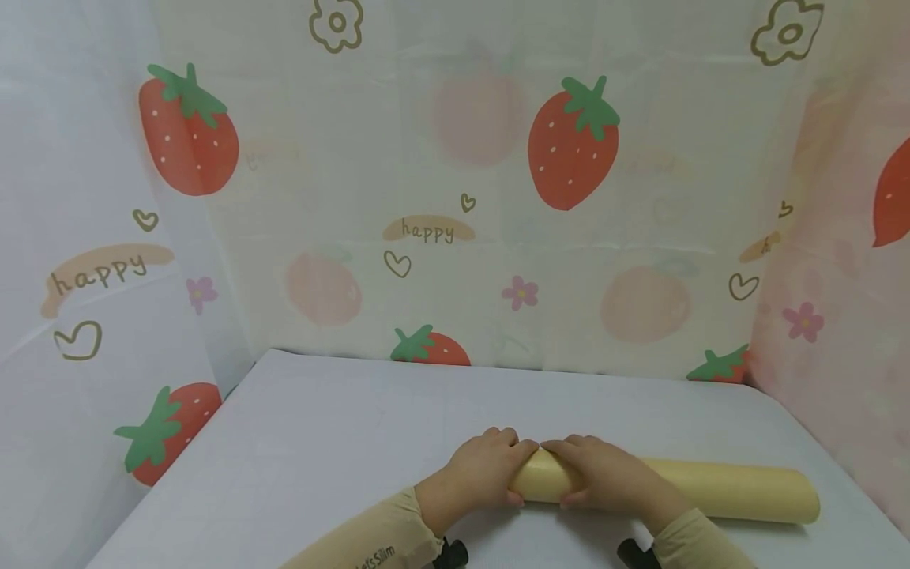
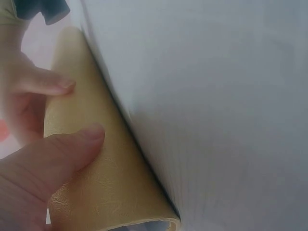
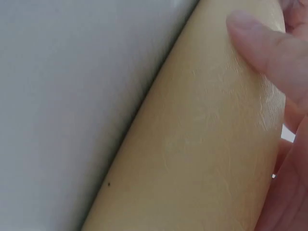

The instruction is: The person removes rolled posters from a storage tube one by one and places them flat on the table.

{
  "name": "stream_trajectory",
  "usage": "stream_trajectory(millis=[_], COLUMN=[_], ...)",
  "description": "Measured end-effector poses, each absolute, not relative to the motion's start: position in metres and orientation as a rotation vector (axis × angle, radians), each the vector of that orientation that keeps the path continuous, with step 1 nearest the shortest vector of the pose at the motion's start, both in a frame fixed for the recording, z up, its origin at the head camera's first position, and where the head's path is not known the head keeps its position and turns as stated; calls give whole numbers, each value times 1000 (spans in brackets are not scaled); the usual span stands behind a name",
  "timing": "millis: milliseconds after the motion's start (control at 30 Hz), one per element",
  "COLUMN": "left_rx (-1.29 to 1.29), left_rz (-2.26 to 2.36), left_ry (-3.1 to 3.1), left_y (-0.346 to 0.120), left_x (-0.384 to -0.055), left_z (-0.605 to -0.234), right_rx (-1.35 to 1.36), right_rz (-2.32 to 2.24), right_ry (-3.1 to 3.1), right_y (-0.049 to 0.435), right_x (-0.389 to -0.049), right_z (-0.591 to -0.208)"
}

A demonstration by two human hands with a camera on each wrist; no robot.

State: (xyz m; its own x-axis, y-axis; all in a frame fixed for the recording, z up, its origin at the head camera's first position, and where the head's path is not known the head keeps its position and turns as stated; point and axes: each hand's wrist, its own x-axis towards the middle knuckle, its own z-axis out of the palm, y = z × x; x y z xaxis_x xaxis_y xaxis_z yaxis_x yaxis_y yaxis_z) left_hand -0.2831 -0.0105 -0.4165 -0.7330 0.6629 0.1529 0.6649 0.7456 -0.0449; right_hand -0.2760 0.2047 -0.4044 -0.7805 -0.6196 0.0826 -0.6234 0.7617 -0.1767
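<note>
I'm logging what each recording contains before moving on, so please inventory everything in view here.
Roll: one, pale yellow, lying on the right part of the table
Table: one, white, under the roll
Printed sheeting: count unclear, whitish with a pinkish right side, behind and beside the table
Printed strawberries: several, red with green tops, on the sheeting
Black wrist pieces: two, black, by the wrists, partly visible
Sleeves: two, beige, on the forearms
Left hand: one, bare, gripping the roll's left end
Right hand: one, bare, gripping the roll beside it
</note>
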Motion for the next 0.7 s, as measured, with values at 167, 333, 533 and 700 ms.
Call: stream_trajectory(millis=[167, 333, 533, 700], left_rx=[-1069, -1071, -1086, -1093], left_rz=[-24, -46, -109, -181], left_ry=[-2790, -2813, -2838, -2840], left_y=[-10, -11, -16, -23], left_x=[-284, -284, -285, -286], left_z=[-417, -416, -413, -412], right_rx=[988, 995, 1038, 1030], right_rz=[295, 296, 286, 280], right_ry=[-2965, -2963, -2935, -2933], right_y=[203, 203, 203, 204], right_x=[-275, -275, -276, -276], right_z=[-407, -408, -408, -408])
